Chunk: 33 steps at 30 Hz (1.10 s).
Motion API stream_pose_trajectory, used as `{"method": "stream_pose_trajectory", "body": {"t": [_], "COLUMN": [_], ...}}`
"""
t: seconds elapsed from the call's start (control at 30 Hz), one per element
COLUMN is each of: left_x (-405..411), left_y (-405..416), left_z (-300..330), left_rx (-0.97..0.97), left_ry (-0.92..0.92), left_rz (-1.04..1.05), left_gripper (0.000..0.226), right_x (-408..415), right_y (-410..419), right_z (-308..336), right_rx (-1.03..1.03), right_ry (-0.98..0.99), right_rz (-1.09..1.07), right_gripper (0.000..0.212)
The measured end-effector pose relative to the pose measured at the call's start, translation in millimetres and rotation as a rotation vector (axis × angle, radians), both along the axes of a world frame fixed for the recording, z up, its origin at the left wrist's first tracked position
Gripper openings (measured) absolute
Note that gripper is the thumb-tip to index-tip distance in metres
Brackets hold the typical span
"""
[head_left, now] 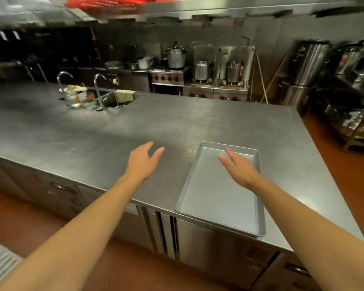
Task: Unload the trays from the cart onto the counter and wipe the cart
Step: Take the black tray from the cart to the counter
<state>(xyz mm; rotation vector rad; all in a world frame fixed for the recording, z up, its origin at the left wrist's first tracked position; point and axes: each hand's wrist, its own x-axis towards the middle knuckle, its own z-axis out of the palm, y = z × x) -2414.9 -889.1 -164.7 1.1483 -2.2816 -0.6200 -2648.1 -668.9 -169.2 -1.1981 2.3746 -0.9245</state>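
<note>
On counter [114,131], one tray [219,198], two empty hands [142,162] spread above

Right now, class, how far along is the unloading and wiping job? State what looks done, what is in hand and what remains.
Done: one metal tray lies flat on the steel counter, at its near edge. In hand: nothing; the left hand and right hand are open above the counter and tray, gripping nothing. Left: the cart is out of view, so remaining trays and the wiping cannot be judged; no cloth is held.

Two bare forearms, no sleeves, rings or watch visible.
</note>
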Motion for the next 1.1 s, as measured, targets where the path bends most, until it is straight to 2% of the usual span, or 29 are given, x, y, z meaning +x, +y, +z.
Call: {"method": "stream_pose_trajectory", "body": {"t": [0.17, 0.27, 0.47, 0.6, 0.73, 0.83, 0.97, 1.1], "left_x": [91.6, 169.5, 377.1, 519.4, 659.9, 738.7, 823.1, 878.3], "left_y": [31.0, 51.7, 140.2, 244.0, 393.4, 513.4, 673.8, 802.6], "left_z": [25.1, 27.4, 25.3, 25.3, 24.2, 26.5, 33.1, 34.7], "left_rx": [0.057, 0.052, 0.065, 0.017, -0.008, -0.032, -0.073, -0.103], "left_ry": [0.106, 0.134, 0.181, 0.217, 0.276, 0.295, 0.208, 0.195], "left_rz": [0.202, 0.381, 0.785, 1.089, 1.434, 1.643, 1.91, 2.112], "left_gripper": [0.067, 0.065, 0.069, 0.07, 0.071, 0.07, 0.067, 0.068], "right_x": [74.0, 140.6, 324.8, 477.7, 662.2, 790.2, 937.3, 1046.5], "right_y": [-52.6, -77.5, -100.5, -87.6, -19.4, 57.2, 182.9, 297.1], "right_z": [23.8, 30.7, 37.3, 47.9, 61.1, 57.8, 47.0, 29.8], "right_rx": [-0.114, -0.114, -0.069, -0.061, -0.075, -0.109, -0.045, -0.008], "right_ry": [-0.083, -0.113, -0.066, 0.01, -0.087, -0.119, -0.199, -0.306], "right_rz": [0.318, 0.506, 0.929, 1.227, 1.537, 1.741, 1.992, 2.158], "right_gripper": [0.07, 0.073, 0.074, 0.073, 0.077, 0.071, 0.079, 0.072]}}
